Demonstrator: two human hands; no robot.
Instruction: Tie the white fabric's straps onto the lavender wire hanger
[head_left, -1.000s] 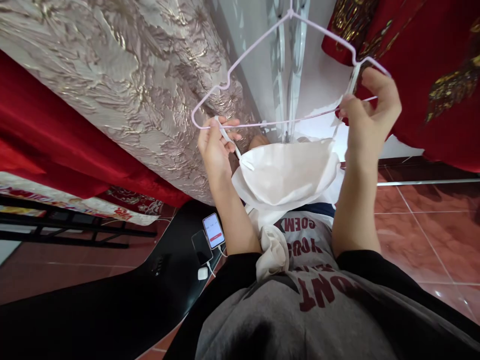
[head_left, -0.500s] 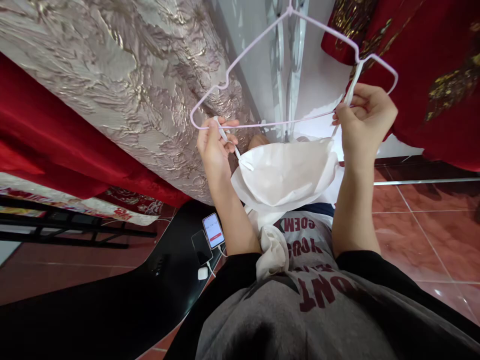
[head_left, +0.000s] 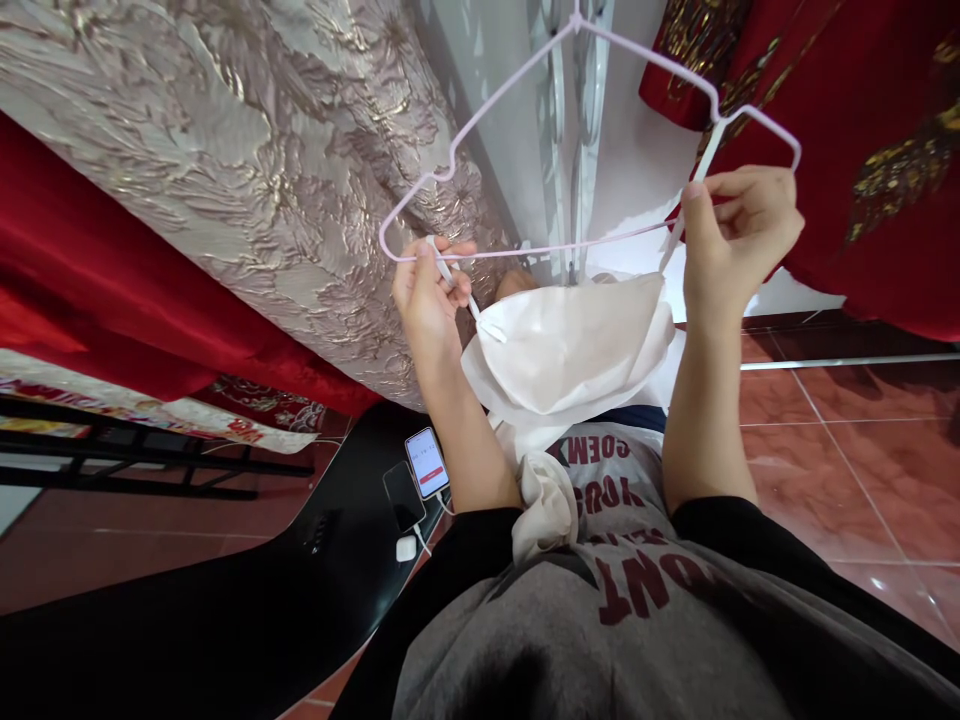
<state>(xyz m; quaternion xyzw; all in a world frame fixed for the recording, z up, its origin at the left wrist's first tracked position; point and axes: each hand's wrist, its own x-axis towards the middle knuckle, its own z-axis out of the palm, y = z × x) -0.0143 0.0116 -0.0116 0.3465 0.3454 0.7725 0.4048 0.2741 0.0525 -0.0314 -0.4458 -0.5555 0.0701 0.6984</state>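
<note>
A pale pink wire hanger [head_left: 525,90] hangs in front of me at the top centre. Below its bottom bar sags a white strappy garment [head_left: 570,345]. My left hand [head_left: 429,295] is closed in a pinch on the garment's left strap, right at the hanger's left end. My right hand [head_left: 739,235] is closed on the right strap, which runs up over the hanger's right shoulder notch. The lower part of the garment bunches against my grey printed shirt.
A cream and gold brocade cloth [head_left: 247,170] hangs at the left with red fabric [head_left: 90,290] beneath it. Red embroidered cloth [head_left: 877,150] hangs at the right. Two phones [head_left: 416,480] and a white charger lie on a black surface. The floor is red tile [head_left: 847,450].
My right hand has drawn the right strap up over the hanger's right shoulder and closed round it. The left hand has barely moved.
</note>
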